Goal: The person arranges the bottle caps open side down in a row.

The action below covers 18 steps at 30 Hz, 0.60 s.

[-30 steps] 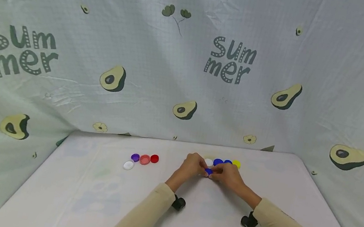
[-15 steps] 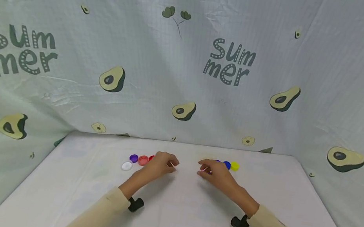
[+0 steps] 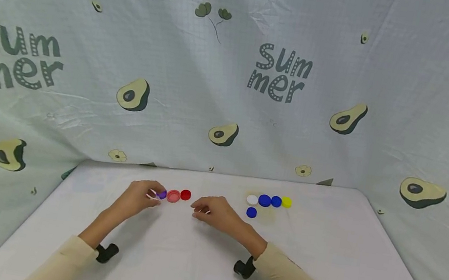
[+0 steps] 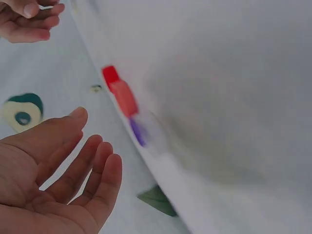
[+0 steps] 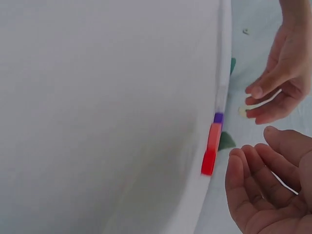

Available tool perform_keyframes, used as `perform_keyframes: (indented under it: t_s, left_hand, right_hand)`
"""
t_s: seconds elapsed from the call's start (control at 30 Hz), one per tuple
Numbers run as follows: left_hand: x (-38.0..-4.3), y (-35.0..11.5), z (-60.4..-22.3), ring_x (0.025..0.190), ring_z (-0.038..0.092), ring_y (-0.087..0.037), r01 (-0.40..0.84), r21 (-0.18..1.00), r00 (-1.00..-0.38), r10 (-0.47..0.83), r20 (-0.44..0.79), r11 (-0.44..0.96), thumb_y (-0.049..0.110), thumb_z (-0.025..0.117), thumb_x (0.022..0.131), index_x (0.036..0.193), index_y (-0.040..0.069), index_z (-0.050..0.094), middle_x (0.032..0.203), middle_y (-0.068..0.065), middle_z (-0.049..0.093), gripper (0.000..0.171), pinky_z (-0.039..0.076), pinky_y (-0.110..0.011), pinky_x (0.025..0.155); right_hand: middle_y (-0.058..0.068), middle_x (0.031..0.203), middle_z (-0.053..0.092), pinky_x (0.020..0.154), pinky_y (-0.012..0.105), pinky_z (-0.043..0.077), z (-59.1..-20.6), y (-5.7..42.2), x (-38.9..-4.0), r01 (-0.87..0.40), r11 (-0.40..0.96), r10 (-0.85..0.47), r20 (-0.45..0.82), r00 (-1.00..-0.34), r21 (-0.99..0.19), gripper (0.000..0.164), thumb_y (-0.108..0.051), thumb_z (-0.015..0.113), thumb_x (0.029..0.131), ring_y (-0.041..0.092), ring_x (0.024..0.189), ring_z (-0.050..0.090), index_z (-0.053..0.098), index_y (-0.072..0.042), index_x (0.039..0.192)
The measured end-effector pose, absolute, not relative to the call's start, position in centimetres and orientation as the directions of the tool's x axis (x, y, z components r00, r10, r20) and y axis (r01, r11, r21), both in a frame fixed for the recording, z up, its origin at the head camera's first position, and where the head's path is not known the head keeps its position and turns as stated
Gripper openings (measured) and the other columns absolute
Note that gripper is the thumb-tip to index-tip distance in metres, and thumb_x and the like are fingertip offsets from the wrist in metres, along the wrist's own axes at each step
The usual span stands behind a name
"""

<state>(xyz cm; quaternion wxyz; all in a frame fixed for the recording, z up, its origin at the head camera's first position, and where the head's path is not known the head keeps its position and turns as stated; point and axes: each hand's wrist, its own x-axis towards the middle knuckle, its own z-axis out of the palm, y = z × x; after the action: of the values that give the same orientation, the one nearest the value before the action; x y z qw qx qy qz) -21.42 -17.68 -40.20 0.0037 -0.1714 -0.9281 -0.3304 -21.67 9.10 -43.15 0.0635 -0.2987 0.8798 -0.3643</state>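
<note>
In the head view my left hand [image 3: 136, 200] hovers with loosely bent, parted fingers beside a purple bottle cap [image 3: 162, 195]. That hand partly covers a white cap there; in the left wrist view its palm [image 4: 58, 190] shows nothing held. Right of the purple cap lie a salmon-coloured cap [image 3: 173, 196] and a red cap [image 3: 185, 195], in a short row. My right hand [image 3: 219, 213] is just to the right of the red cap, fingers relaxed and holding nothing. The right wrist view shows the row edge-on, with the red cap [image 5: 208, 163] nearest this hand.
Farther right sits a second group: a white cap [image 3: 252, 200], a large blue cap [image 3: 265, 201], a smaller blue cap [image 3: 276, 201] and a yellow cap [image 3: 287, 202]. Another blue cap [image 3: 251, 212] lies in front of them. A patterned cloth [image 3: 192, 66] hangs behind the white table [image 3: 196, 263].
Both hands have left the blue cap they were holding in front of the right group. They have moved left, the left hand to the purple cap, the right hand near the red one.
</note>
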Motion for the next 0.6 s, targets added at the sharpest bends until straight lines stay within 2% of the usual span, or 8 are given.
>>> perform_keyframes:
  t_s: [0.3,0.43,0.6]
  left_hand:
    - [-22.6,-21.4,-41.7,0.1,0.068,-0.039,0.221,0.644,-0.963,0.269,0.024,0.733,-0.005,0.08,0.082,0.123,-0.012,0.061,0.109,-0.025,0.068,0.046,0.06,-0.044,0.08]
    - [-23.4,-22.0,-42.3,0.096,0.069,-0.036,0.193,0.688,-0.96,0.28,-0.015,0.699,-0.008,0.079,0.081,0.121,-0.016,0.06,0.105,-0.024,0.068,0.045,0.06,-0.037,0.078]
    - [-23.7,-22.6,-42.8,0.092,0.068,-0.026,0.13,0.735,-0.957,0.279,-0.084,0.666,-0.006,0.079,0.083,0.119,-0.014,0.063,0.1,-0.018,0.07,0.04,0.058,-0.028,0.074]
  right_hand:
    - [-0.003,0.097,0.074,0.066,0.013,0.051,-43.5,2.8,-23.3,-0.426,0.571,-0.528,0.083,-0.845,-0.702,0.026,-0.017,0.074,0.095,0.003,0.083,0.063,0.074,-0.005,0.118]
    - [-0.001,0.093,0.074,0.063,0.013,0.05,-44.2,0.4,-24.0,-0.393,0.568,-0.482,0.095,-0.871,-0.723,0.023,-0.015,0.076,0.093,0.002,0.077,0.062,0.075,-0.004,0.114]
    - [0.0,0.084,0.072,0.061,0.013,0.05,-45.4,-1.5,-24.4,-0.312,0.546,-0.415,0.072,-0.907,-0.777,0.022,-0.009,0.08,0.088,0.001,0.069,0.06,0.075,0.0,0.107]
